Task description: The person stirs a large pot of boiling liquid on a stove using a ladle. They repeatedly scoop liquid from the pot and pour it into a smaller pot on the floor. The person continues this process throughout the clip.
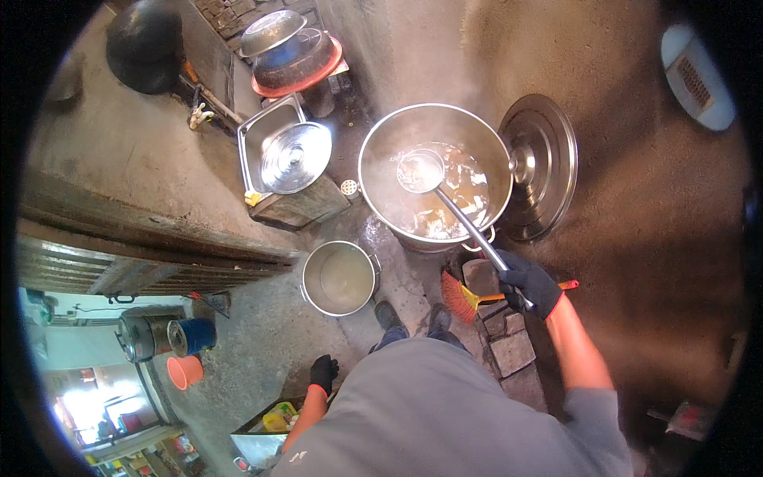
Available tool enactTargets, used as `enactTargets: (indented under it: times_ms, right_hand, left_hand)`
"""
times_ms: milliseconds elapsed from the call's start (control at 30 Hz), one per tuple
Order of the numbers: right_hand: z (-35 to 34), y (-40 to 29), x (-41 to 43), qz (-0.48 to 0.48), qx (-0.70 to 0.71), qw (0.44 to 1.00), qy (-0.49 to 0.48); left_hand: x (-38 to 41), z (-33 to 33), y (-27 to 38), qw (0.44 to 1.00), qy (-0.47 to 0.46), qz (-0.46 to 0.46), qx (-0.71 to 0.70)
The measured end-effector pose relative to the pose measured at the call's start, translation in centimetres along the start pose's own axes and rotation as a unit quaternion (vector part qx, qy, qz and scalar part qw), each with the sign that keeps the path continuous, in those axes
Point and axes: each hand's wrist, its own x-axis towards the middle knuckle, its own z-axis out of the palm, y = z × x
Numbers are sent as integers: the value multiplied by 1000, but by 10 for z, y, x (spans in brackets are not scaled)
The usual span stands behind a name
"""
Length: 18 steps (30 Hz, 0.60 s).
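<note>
My right hand (pixel 532 285), in a black glove, grips the metal handle of a long ladle (pixel 471 226). The round bowl of the ladle is inside a large steel stockpot (pixel 377 206), over or at the surface of a steaming brownish liquid (pixel 456 206). Whether the bowl is dipped in is hard to tell through steam and glare. My left hand (pixel 323 374), also black-gloved, hangs low beside my body with its fingers curled in, and nothing shows in it. A smaller two-handled pot (pixel 310 292) with cloudy liquid stands on the floor before my feet.
A large lid (pixel 542 173) leans upright at the stockpot's right. A broom (pixel 462 298) lies beneath my right hand, near bricks (pixel 512 353). Left of the stockpot are a steel sink basin (pixel 253 149) and a shiny lid (pixel 296 158). An orange bucket (pixel 185 372) stands farther left.
</note>
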Motion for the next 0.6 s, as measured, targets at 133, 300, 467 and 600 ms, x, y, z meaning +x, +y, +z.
enactTargets:
  times_ms: [133, 300, 467, 600]
  right_hand:
    - [10, 12, -10, -72, 3, 996, 47]
    - [-23, 55, 11, -101, -44, 993, 45]
    - [-17, 40, 6, -57, 11, 997, 54]
    - [1, 11, 3, -26, 23, 996, 82]
  left_hand:
    - [1, 27, 59, 893, 96, -352, -264]
    - [-8, 21, 21, 987, 24, -141, -78]
    - [-3, 18, -7, 990, -6, -81, -120]
    - [2, 17, -1, 996, -20, -38, -83]
